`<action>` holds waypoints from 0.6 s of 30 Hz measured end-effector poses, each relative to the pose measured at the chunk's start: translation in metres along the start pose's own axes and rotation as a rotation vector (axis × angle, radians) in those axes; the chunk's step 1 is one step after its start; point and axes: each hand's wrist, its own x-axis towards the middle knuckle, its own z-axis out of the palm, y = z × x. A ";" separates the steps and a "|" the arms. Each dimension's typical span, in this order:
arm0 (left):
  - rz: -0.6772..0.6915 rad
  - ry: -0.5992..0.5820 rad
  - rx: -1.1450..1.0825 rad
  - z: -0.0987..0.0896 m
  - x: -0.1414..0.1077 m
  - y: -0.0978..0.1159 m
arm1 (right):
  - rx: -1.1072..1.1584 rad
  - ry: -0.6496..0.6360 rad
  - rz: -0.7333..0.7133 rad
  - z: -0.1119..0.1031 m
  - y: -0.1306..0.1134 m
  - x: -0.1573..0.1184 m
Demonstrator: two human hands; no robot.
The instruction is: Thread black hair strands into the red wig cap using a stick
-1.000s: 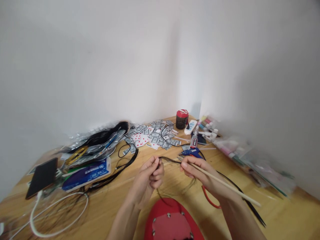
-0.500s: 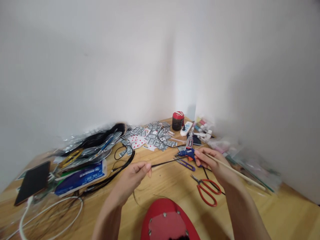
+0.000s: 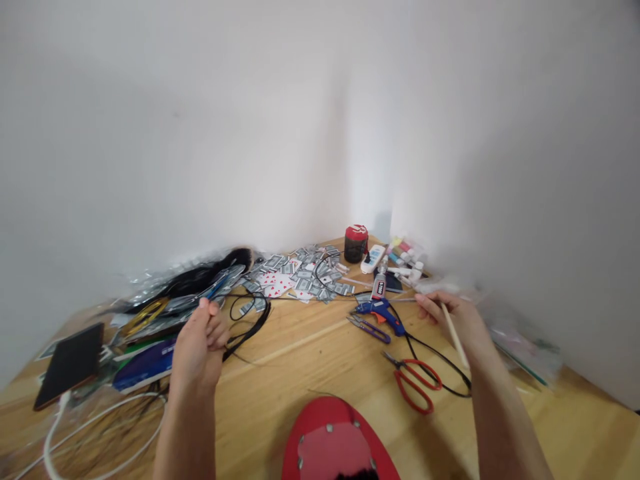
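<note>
A thin dark strand of hair (image 3: 300, 299) is stretched level across the table between my hands. My left hand (image 3: 200, 337), at the left, is closed on one end of it. At the right, my right hand (image 3: 445, 317) pinches the other end and also keeps a pale thin stick (image 3: 455, 337) against the palm. Just left of my right hand lies a blue glue gun (image 3: 377, 312), beside purple thread snips (image 3: 370, 328). Red-handled scissors (image 3: 417, 383) rest nearer to me. A red rounded form (image 3: 325, 413) with a pink panel stands at the front.
Scattered playing cards (image 3: 277, 285), a red-and-black canister (image 3: 356, 245), a white power strip (image 3: 373, 259) and a glue tube (image 3: 379, 283) are at the back. Dark hair bundles (image 3: 200, 277), a black phone-like slab (image 3: 70, 367) and a white cable (image 3: 163, 413) are on the left. Plastic bags (image 3: 525, 340) line the right.
My hands have moved apart, the left one to the left and the right one to the right, drawing the strand out longer. The stick has swung to point more toward me.
</note>
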 end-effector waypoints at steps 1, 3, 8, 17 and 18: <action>0.044 0.056 -0.017 -0.001 0.001 -0.001 | -0.056 0.029 0.001 -0.001 0.002 0.001; 0.140 0.165 -0.033 0.000 0.002 -0.004 | -0.155 0.081 -0.005 -0.001 0.004 0.000; 0.308 0.274 0.071 0.009 -0.003 -0.018 | -0.251 0.033 -0.120 0.003 -0.015 -0.012; 0.000 -0.467 0.290 0.077 -0.059 -0.054 | -0.026 -0.433 -0.526 0.047 -0.077 -0.067; -0.030 -0.524 0.292 0.083 -0.065 -0.059 | -0.014 -0.430 -0.533 0.050 -0.078 -0.068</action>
